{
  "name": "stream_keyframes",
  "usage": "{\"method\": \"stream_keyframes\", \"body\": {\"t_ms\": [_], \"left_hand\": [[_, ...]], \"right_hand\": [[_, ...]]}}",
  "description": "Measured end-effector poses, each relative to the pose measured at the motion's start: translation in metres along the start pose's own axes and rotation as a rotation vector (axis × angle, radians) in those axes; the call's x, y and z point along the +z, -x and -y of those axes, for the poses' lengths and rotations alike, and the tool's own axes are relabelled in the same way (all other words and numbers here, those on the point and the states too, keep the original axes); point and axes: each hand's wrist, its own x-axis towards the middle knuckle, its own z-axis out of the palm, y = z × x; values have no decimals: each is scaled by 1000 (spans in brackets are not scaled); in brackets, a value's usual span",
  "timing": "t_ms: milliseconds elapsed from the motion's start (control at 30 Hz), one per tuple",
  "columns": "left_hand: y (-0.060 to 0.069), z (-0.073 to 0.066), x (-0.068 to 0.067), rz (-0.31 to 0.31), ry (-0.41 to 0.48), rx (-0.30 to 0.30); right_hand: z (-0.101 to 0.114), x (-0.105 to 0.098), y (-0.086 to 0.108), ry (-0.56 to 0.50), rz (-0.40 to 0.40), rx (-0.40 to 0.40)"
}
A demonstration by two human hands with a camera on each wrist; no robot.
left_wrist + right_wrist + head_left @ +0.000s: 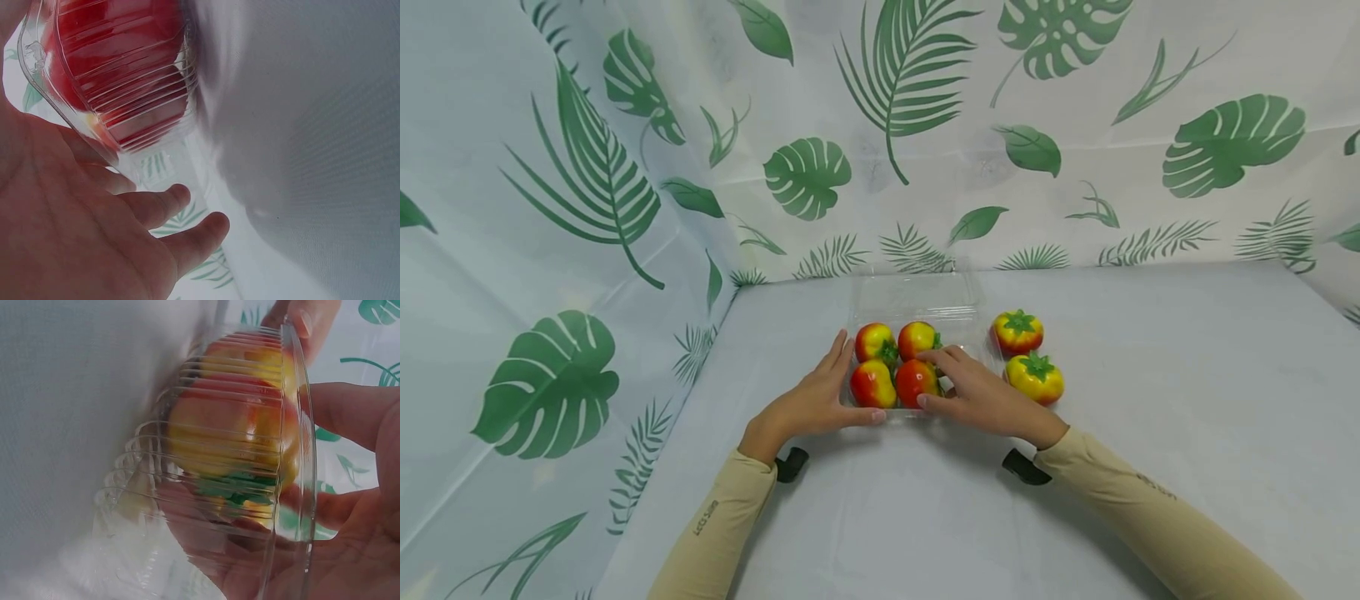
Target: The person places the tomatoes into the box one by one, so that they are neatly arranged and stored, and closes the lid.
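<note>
A clear plastic clamshell box stands on the table with its lid raised behind. Inside are several red-and-yellow persimmon-like fruits, among them the back-left one, the back-right one and the front-left one. My right hand reaches in over the right side, thumb and fingers around the front-right fruit. My left hand lies along the box's left side with fairly straight fingers, its thumb by the front rim. In the left wrist view the ribbed box wall is beside those fingers.
Two more such fruits, a red-and-yellow one and a yellower one, sit just right of the box. The transparent lid extends toward the leaf-patterned curtain at the back. Another leaf-patterned curtain stands along the left.
</note>
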Motion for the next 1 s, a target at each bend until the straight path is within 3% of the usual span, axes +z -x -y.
{"method": "stream_keyframes", "body": {"t_ms": [267, 667, 1000], "left_hand": [[-1, 0, -1, -2, 0, 4], [-1, -2, -2, 12, 11, -8], [0, 0, 0, 10, 24, 1]], "right_hand": [[-1, 0, 0, -50, -28, 32], [4, -6, 2, -79, -207, 40], [6, -53, 14, -83, -282, 86]]}}
